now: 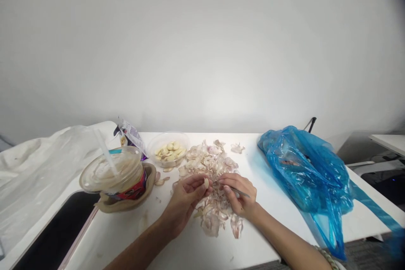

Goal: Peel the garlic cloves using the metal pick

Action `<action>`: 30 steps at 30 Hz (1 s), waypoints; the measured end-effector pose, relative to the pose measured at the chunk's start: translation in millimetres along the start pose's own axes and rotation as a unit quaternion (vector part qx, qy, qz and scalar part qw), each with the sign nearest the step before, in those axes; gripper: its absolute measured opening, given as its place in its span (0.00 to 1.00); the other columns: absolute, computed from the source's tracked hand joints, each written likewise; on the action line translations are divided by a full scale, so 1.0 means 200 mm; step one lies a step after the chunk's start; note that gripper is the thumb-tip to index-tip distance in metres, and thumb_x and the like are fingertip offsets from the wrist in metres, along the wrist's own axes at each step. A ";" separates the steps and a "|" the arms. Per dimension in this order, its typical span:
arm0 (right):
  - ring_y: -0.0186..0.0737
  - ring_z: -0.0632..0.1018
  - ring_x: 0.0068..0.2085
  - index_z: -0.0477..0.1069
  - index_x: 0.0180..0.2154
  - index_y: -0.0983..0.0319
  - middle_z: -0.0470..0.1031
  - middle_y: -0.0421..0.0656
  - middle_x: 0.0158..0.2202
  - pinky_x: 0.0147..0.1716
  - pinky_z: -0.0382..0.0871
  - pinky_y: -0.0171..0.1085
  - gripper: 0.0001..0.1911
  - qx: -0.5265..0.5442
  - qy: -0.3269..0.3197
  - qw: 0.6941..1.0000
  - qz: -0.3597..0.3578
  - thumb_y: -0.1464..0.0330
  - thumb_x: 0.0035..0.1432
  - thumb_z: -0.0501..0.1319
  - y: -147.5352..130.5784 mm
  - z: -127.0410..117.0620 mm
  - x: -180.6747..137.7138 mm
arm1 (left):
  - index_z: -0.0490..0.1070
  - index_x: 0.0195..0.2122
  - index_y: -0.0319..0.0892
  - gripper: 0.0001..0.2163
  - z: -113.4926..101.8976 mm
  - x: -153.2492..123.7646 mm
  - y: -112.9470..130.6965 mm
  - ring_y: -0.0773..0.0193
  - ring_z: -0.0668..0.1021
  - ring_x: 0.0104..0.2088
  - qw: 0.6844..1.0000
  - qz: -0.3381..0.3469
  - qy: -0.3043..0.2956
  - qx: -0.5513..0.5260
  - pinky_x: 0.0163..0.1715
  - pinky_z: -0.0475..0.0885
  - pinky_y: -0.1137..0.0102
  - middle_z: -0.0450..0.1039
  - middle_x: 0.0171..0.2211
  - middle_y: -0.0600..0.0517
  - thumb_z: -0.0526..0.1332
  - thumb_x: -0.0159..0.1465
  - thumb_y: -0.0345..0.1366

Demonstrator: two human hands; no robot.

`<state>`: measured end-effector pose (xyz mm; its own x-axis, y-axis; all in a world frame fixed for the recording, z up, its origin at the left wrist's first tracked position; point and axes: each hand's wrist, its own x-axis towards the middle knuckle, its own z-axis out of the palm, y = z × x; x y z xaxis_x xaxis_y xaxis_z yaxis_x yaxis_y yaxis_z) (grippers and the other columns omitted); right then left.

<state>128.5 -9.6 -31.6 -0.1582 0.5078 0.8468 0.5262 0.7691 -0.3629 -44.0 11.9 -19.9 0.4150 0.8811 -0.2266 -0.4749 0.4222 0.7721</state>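
Observation:
Between the thumb and fingers of my left hand [183, 200] is a pale garlic clove [206, 183]. My right hand [242, 196], just to its right, is closed on a thin grey metal tool [241, 193]; its tip is hidden by my fingers, so its exact kind is unclear. Beneath and behind both hands spreads a heap of papery garlic skins [202, 158]. A clear plastic bowl [151, 145] behind my left hand contains several peeled garlic cloves [171, 151]. A few unpeeled cloves [160, 181] lie on the white table in front of the bowl.
At left, a lidded drink cup [131, 192] with a straw sits in a brown carrier [122, 205], near a purple snack packet [133, 137]. A black-screened device [60, 228] and clear plastic sheeting [38, 181] lie further left. A blue plastic bag [303, 168] rests at right.

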 end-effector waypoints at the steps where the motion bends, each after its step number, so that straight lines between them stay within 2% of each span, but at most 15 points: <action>1: 0.39 0.78 0.34 0.70 0.38 0.63 0.76 0.47 0.32 0.29 0.73 0.36 0.11 -0.001 0.003 1.000 0.000 0.77 0.54 0.54 0.00 0.00 0.00 | 0.76 0.31 0.38 0.08 0.00 0.00 0.00 0.70 0.77 0.28 1.000 -0.001 -0.005 0.002 0.34 0.71 0.77 0.78 0.28 0.52 0.68 0.48 0.28; 9: 0.41 0.77 0.37 0.70 0.39 0.63 0.76 0.48 0.33 0.32 0.73 0.38 0.13 0.003 0.029 0.999 0.021 0.79 0.54 0.54 0.02 -0.03 -0.01 | 0.76 0.30 0.40 0.08 0.01 -0.01 -0.01 0.70 0.76 0.29 1.000 0.006 -0.015 0.012 0.33 0.69 0.77 0.77 0.25 0.54 0.69 0.47 0.27; 14: 0.41 0.78 0.36 0.71 0.38 0.63 0.76 0.47 0.33 0.31 0.73 0.37 0.11 0.025 0.024 0.999 0.025 0.78 0.53 0.55 0.01 -0.02 -0.02 | 0.76 0.27 0.38 0.06 0.01 -0.01 -0.05 0.71 0.75 0.27 1.000 -0.015 -0.014 0.016 0.32 0.68 0.78 0.76 0.24 0.53 0.69 0.47 0.28; 23: 0.40 0.78 0.36 0.72 0.38 0.62 0.76 0.48 0.35 0.33 0.75 0.38 0.09 0.100 0.010 0.985 0.141 0.75 0.57 0.55 -0.04 0.01 0.01 | 0.77 0.30 0.39 0.06 0.01 -0.01 0.00 0.68 0.77 0.30 1.000 -0.003 0.020 0.018 0.34 0.70 0.76 0.78 0.28 0.52 0.68 0.49 0.28; 30: 0.41 0.78 0.37 0.74 0.39 0.61 0.77 0.47 0.36 0.36 0.74 0.39 0.10 0.172 -0.015 0.969 0.175 0.75 0.56 0.57 -0.05 0.02 0.02 | 0.76 0.27 0.41 0.05 0.00 0.01 0.00 0.68 0.79 0.29 0.999 0.003 0.032 0.015 0.34 0.71 0.76 0.80 0.27 0.53 0.68 0.48 0.27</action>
<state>118.0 -13.9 -26.1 -0.0470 0.7681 0.6386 0.2426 0.6290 -0.7386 -43.2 12.9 -19.7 0.3616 0.8957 -0.2587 -0.4531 0.4113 0.7909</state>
